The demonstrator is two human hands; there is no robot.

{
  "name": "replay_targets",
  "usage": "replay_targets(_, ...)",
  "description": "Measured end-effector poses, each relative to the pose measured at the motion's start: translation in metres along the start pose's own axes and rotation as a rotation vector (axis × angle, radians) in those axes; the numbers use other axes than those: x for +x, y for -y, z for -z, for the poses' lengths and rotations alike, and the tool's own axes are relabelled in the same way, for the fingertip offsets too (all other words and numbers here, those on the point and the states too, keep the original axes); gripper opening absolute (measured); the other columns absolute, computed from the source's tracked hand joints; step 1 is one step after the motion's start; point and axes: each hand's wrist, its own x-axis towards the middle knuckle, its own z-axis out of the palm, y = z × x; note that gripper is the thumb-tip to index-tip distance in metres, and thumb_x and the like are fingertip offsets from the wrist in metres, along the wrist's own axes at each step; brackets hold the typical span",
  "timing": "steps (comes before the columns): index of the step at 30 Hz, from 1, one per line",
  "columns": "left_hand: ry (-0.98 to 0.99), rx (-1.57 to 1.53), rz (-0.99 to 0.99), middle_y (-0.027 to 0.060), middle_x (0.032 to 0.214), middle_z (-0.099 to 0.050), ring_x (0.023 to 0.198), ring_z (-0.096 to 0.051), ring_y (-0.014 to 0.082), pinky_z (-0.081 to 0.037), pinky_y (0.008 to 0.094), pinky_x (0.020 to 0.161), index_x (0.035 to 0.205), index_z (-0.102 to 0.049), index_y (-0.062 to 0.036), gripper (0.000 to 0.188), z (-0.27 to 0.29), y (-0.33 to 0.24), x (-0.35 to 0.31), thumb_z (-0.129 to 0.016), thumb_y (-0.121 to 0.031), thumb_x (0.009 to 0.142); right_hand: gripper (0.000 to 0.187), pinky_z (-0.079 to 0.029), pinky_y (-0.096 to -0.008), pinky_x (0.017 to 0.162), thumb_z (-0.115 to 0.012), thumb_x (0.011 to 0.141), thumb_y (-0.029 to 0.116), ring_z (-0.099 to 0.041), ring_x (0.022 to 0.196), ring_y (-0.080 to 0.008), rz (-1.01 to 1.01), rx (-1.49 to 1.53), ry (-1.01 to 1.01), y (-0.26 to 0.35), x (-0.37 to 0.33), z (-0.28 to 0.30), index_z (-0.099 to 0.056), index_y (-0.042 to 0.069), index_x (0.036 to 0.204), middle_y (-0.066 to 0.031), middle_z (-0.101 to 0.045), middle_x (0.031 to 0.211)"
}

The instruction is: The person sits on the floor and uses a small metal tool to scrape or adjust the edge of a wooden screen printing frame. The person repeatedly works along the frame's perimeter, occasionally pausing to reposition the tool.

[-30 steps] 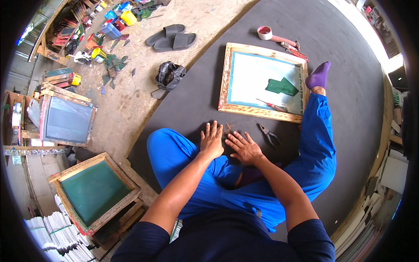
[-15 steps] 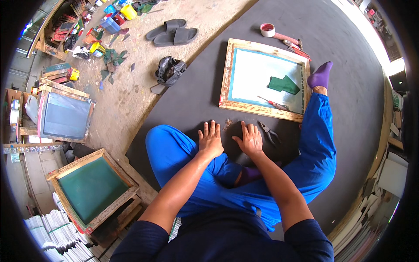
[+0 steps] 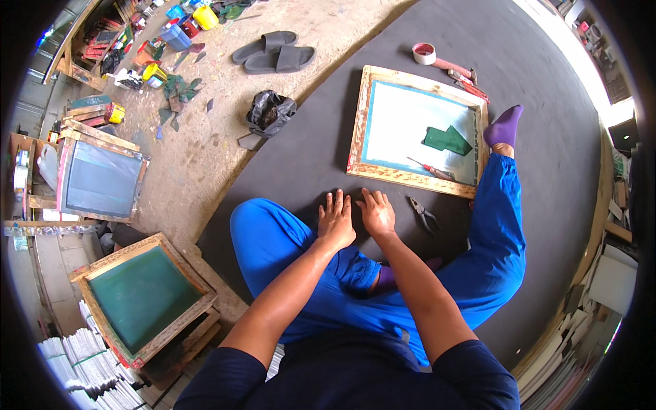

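My left hand [image 3: 335, 222] lies palm down with fingers spread on the dark grey work surface [image 3: 307, 164]. Close beside it, my right hand [image 3: 377, 213] rests on the same surface with its fingers apart and fingertips slightly bent. Neither hand holds anything visible. Right of my right hand are dark-handled pliers [image 3: 425, 213], jaws pointing away from me. Beyond both hands lies a wooden screen frame [image 3: 410, 176] with pale mesh edged in blue. On the mesh are a green arrow-shaped flat piece [image 3: 447, 140] and a thin tool with a red handle [image 3: 437, 172].
Past the frame lie a tape roll [image 3: 424, 53], a hammer [image 3: 454, 67] and red-handled tools [image 3: 471, 87]. My socked foot [image 3: 503, 126] is by the frame's right edge. Leftward are a black plastic bag [image 3: 270, 113], slippers [image 3: 279, 58] and a green-meshed screen [image 3: 143, 294].
My right hand has moved left, closer to my left hand, over where a small heap of brown bits lay. My left hand has shifted slightly right.
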Motion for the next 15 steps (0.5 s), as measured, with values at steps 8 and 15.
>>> replay_targets(8, -0.060, -0.080, 0.009, 0.0241, 0.172, -0.016, 0.159, -0.013, 0.0459, -0.023, 0.0649, 0.124, 0.163, -0.028, -0.0018, 0.086, -0.007, 0.000, 0.007, -0.064, -0.013, 0.085, 0.055, -0.055, -0.0475, 0.084, -0.076, 0.089, 0.034, -0.063, 0.103, -0.0358, -0.145, -0.028, -0.043, 0.023, 0.002, 0.003, -0.064, 0.000, 0.132, -0.0158, -0.064, 0.110)
replay_targets(15, -0.056, -0.083, 0.013, 0.0259, 0.171, -0.017, 0.159, -0.015, 0.0469, -0.024, 0.0635, 0.124, 0.162, -0.029, -0.0012, 0.086, -0.002, 0.001, 0.009, -0.065, -0.015, 0.085, 0.040, -0.055, -0.0475, 0.084, -0.073, 0.091, 0.023, -0.063, 0.095, -0.0386, -0.092, 0.005, -0.075, 0.015, 0.004, -0.005, -0.068, 0.002, 0.125, -0.0182, -0.064, 0.105)
